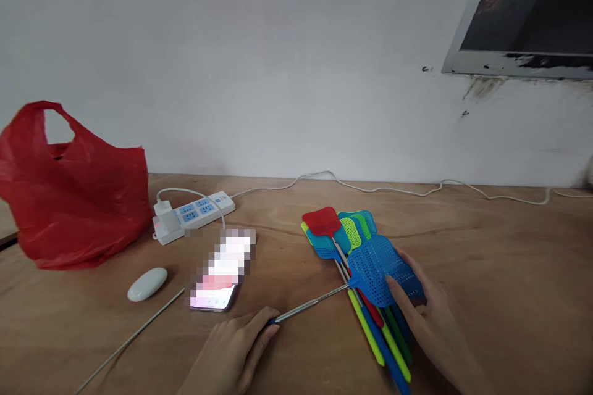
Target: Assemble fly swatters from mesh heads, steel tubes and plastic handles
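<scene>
1. Blue fly swatter (377,271): it is held slanting above the tabletop (500,271), right of centre and well forward of the back edge, its head in front of a pile of swatters (322,222).
2. Grip: the handle is closed in the left hand (243,345); the head is pinched by the right hand (430,302), thumb on its face, fingers behind. How firmly cannot be told.
3. Risks, as judged: the thin, stepped shaft could be bent if the two ends are pushed unevenly. The pile could be snagged and scattered by a lowered head. The phone (227,271), near the left hand, could be knocked by a sideways sweep.
4. Writing: no brand or label can be read on the swatters or the power strip (199,215); the phone's screen is pixelated.
</scene>
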`<state>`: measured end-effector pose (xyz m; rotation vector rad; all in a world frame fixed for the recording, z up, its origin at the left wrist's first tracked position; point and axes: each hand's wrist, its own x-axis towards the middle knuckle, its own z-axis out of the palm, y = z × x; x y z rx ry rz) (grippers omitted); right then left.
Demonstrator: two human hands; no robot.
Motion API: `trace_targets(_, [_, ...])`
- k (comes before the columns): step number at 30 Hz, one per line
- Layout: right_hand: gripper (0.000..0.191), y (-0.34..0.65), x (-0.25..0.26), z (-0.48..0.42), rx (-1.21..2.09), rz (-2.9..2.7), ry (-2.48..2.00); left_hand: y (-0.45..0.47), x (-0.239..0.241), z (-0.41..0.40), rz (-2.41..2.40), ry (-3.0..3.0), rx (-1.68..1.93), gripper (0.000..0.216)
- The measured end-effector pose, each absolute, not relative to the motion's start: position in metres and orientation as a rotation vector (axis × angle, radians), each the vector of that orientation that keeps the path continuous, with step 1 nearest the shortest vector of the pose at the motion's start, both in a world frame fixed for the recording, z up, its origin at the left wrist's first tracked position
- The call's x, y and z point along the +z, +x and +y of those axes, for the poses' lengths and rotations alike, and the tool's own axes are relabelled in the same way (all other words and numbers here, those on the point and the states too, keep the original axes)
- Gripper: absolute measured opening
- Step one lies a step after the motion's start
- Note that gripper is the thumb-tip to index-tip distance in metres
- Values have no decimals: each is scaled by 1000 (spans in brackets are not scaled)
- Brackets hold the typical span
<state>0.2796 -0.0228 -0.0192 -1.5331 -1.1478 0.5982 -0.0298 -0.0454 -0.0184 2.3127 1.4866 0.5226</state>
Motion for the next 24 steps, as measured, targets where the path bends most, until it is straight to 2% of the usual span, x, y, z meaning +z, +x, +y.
trace_targets(7, [49,280,-18,-26,441,-1146,-1556,-29,-25,-48,1505,2340,471,41])
trace_targets(13, [61,280,-15,-26,499,-1166,-1576,-27,-19,-46,1536,2329,418,36])
trace_targets(19, [58,272,-11,-24,650,-1144,-1437,-27,-18,-35,1608,2459,264,29])
trace_targets(24, [55,271,7,-14,715,-1057,-1391,-29,-6,-32,1583,2445,398,31])
